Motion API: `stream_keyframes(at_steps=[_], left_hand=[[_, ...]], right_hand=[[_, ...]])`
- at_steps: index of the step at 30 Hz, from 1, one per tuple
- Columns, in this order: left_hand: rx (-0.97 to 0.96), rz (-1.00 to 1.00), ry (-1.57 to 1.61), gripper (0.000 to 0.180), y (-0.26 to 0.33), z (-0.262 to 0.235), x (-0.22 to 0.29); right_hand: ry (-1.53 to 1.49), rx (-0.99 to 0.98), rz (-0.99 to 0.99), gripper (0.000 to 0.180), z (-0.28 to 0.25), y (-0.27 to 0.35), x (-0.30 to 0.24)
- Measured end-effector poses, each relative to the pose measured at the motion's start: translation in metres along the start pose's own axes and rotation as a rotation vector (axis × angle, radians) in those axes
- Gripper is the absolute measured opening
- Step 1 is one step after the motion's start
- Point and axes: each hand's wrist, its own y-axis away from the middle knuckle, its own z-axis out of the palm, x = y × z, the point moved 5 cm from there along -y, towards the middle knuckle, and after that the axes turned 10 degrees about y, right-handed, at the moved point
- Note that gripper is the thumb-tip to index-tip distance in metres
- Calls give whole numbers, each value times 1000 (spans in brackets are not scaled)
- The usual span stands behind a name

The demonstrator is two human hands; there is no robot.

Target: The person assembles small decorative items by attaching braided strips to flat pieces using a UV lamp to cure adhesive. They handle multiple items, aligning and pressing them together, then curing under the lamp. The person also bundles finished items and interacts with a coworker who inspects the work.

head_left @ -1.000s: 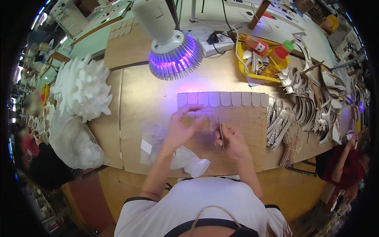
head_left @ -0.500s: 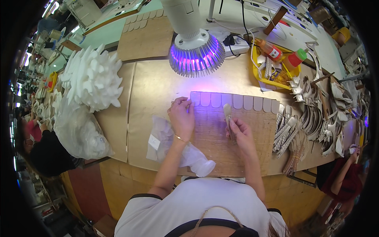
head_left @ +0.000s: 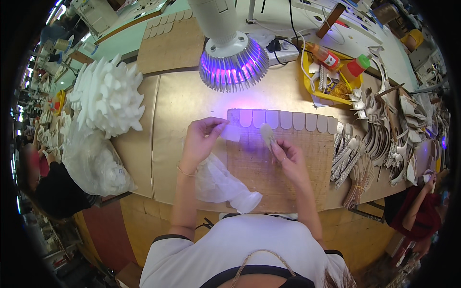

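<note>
My left hand (head_left: 203, 140) pinches a small pale tab (head_left: 231, 133) by its corner, beside the left end of a brown cardboard sheet (head_left: 283, 185). Along the far edge of that sheet runs a row of pale round-ended tabs (head_left: 285, 120), with bare cardboard at the row's left end. Over the middle of the sheet, my right hand (head_left: 289, 159) is closed on a pale strip with a rounded end (head_left: 267, 133), tilted up toward the left. Most of the strip's lower part is hidden by my fingers. A lit purple lamp (head_left: 234, 65) hangs above the row's left part.
Crumpled translucent plastic (head_left: 216, 182) lies near my left forearm. Spiky white foam pieces (head_left: 108, 98) and a plastic bag (head_left: 91, 161) are at left. A yellow tray (head_left: 319, 96) with bottles stands back right, near bundled straps (head_left: 360, 180). Another cardboard sheet (head_left: 170, 48) lies farther back.
My left hand has moved left off the row with the leftmost tab, which has left the cardboard. My right hand has tilted the strip further toward the left.
</note>
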Motion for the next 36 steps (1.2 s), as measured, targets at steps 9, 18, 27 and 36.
stream_keyframes(at_steps=[9,18,27,36], left_hand=[[-243,-37,70,18,-3,35,11],[-158,-66,220,23,-11,33,-2],[10,-236,852,38,-11,28,-22],[83,-58,680,46,-18,18,-11]], right_hand=[[-62,-17,-247,42,19,-10,-35],[-94,14,-151,50,27,-19,-30],[-173,46,-237,49,39,-53,-48],[-48,41,-263,45,43,-54,-44]])
